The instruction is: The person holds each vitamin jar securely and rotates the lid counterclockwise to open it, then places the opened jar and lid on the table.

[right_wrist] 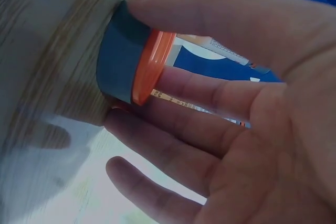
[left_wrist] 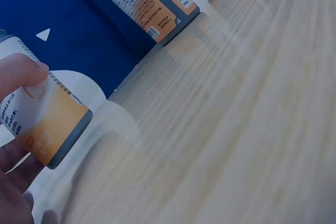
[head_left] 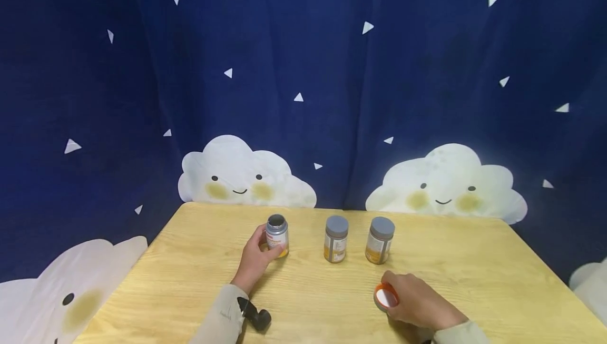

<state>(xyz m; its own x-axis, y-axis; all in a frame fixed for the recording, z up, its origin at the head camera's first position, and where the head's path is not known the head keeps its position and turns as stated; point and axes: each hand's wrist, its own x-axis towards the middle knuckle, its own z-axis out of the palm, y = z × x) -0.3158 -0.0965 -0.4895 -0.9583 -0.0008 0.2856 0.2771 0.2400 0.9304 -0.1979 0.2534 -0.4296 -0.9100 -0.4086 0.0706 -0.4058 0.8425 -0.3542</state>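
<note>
A: Nearest?
B: Right hand (head_left: 419, 300), fingers part-spread, pinches a round grey plastic lid with an orange inner rim (head_left: 385, 297) over the bench (head_left: 313, 304), liner side showing.
A: Handling?
B: Probably light, stiff, a bit slick. Take it by the grey side wall.
A: Further out?
B: Left hand (head_left: 255, 261), thumb and fingers curled round a lidless grey cylindrical jar with a white-and-orange label (head_left: 277, 236). Upright, far-left part of bench; can't tell if it's touching.
A: Grip?
B: Likely rigid, fairly light. Hold the label, below the neck.
A: Rest?
B: Two upright grey-lidded labelled jars (head_left: 336, 238) (head_left: 379, 241) to its right, apart; behind, navy cloud-print fabric (head_left: 265, 43).
</note>
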